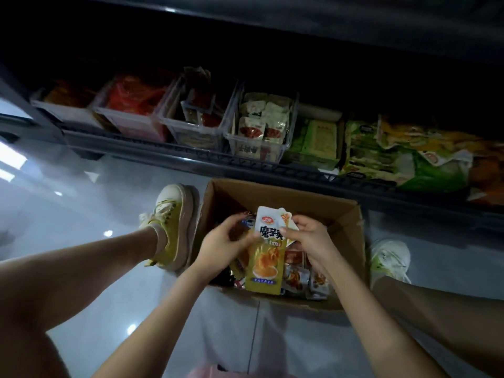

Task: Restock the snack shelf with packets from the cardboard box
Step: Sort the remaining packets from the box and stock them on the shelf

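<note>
An open cardboard box (pixel 351 233) stands on the floor between my feet, with several small snack packets (pixel 297 276) inside. Over the box I hold a yellow and white snack packet (pixel 266 257) upright. My left hand (pixel 221 246) pinches its left edge. My right hand (pixel 308 238) grips its upper right side together with a second packet (pixel 286 215) behind it. The low snack shelf (pixel 191 156) runs across just beyond the box.
Clear plastic bins (pixel 259 129) with red and white packets stand in a row on the shelf. Green and orange bags (pixel 395 156) lie to their right. My yellow shoe (pixel 171 225) is left of the box, a white shoe (pixel 390 257) right of it. The floor is glossy tile.
</note>
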A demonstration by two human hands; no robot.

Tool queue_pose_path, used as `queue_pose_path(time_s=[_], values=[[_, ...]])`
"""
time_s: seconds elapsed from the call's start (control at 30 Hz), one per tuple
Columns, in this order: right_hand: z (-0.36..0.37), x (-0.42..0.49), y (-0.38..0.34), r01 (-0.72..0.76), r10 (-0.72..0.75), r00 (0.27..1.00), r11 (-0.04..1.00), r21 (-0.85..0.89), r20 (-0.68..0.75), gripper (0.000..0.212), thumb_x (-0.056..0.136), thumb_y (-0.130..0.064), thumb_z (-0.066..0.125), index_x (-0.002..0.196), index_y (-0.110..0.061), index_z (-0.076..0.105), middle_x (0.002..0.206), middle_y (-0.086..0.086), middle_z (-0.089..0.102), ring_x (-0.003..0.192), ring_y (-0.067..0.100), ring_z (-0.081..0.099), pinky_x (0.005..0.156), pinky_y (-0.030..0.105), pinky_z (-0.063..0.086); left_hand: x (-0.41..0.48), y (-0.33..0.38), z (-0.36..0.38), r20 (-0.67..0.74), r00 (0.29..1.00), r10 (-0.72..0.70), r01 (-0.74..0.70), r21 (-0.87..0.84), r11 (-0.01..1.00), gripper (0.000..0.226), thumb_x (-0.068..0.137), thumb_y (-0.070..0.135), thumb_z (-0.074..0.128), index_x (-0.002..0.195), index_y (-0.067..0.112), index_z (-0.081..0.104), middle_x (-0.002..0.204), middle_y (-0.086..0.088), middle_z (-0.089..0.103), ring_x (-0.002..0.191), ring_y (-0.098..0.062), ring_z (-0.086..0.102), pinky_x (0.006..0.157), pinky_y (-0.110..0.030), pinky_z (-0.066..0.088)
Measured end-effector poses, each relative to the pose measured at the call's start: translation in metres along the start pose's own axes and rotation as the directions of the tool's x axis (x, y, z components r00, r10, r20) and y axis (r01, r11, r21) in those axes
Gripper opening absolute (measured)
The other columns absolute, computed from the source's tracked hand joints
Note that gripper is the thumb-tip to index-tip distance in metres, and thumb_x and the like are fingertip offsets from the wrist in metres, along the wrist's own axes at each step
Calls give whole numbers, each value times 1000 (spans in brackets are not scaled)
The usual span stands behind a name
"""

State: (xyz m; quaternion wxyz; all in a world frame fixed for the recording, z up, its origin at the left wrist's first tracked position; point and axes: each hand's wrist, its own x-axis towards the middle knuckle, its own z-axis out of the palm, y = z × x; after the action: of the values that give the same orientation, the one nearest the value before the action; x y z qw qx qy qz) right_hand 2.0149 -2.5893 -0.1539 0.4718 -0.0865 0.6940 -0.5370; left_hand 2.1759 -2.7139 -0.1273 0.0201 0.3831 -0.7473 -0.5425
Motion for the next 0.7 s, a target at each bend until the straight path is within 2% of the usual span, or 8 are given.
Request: queue_pose_path(time_s=[0.1,0.17,0.2,0.3,0.4,0.5,0.63,0.7], values=[[12,-7,-10,30,-30,999,999,28,30,14,81,-4,70,94,-10,68,92,9,74,83,21,71,71,32,56,-5,6,1,134,987,-84,114,-238,965,48,77,29,77,120,19,59,108,3,70,93,-12,70,80,-33,58],[20,-11,-13,27,-30,999,996,80,41,18,82,0,68,96,-11,67,91,7,73,80,17,70,66,29,55,-10,7,0,116,986,-122,152,-302,941,37,80,20,75,114,14,61,100,-2,72,80,-13,72,61,-26,57],[24,-12,-14,21,-27,998,995,99,64,24,82,4,66,100,-12,66,92,7,73,81,17,70,67,28,55,-13,6,-2,91,987,-135,157,-299,941,31,82,18,74,110,13,62,98,-2,72,76,-12,72,56,-23,55],[26,-12,-13,-32,9,987,989,142,158,42,80,12,63,112,-15,61,104,9,71,91,21,69,77,33,56,-16,-6,-12,10,986,-165,160,-321,933,19,85,13,70,102,12,63,97,-5,72,79,-15,72,64,-29,59],[18,-1,-1,-51,45,996,994,97,72,45,83,7,63,124,-11,55,110,8,68,99,21,67,86,32,55,-15,-25,-34,-177,952,-249,149,-443,884,18,84,4,69,98,11,61,93,-6,71,76,-18,70,57,-26,57],[11,12,22,-102,101,993,995,-16,-54,44,86,4,61,128,-9,52,116,6,64,102,16,63,83,24,52,-16,-45,-58,-328,880,-343,116,-552,826,25,81,0,70,104,4,60,94,-10,68,80,-25,67,58,-31,57],[18,29,63,-225,213,967,972,-71,-141,41,87,8,58,126,-2,52,117,12,61,100,22,59,80,27,52,-14,-72,-69,-350,844,-406,130,-601,789,22,82,-1,68,102,6,60,94,-9,68,77,-22,67,54,-28,56],[26,38,80,-275,262,954,958,-79,-146,42,87,11,56,128,3,50,113,16,59,97,23,56,70,22,48,-9,-82,-70,-336,842,-423,146,-612,777,20,82,-1,69,99,8,61,99,-14,68,84,-28,67,67,-36,58]])
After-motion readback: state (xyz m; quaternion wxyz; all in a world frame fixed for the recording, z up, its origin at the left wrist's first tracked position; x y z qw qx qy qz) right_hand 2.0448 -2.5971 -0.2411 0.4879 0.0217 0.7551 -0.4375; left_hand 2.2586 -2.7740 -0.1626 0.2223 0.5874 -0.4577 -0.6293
